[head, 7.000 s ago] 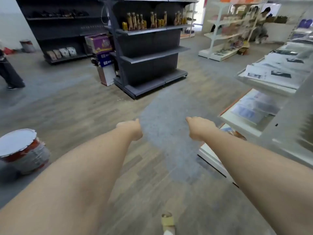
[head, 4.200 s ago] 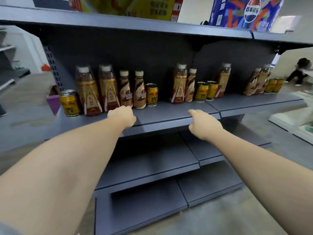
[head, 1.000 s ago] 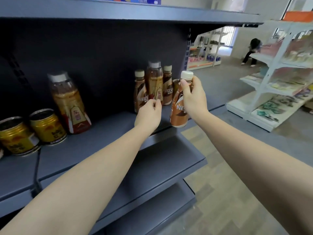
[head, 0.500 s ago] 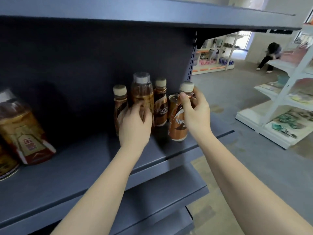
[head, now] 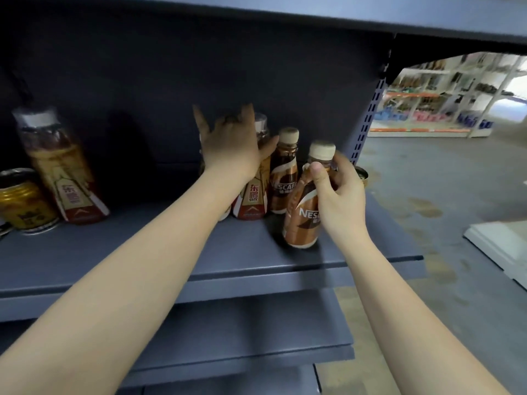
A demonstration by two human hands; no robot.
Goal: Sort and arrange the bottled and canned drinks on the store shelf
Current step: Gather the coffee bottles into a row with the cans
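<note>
1. Up front, the right hand (head: 339, 201) grips a brown coffee bottle (head: 302, 212) by its neck and shoulder, fingers curled round it; its base stands on the grey shelf (head: 142, 252) near the front edge.
2. Behind, the left hand (head: 231, 149) reaches among the back bottles with fingers spread, thumb against a tall energy-drink bottle (head: 253, 195).
3. Another coffee bottle (head: 283, 178) stands between them.
4. Far left stand a second tall bottle (head: 60, 169) and a gold can (head: 25, 203).
</note>
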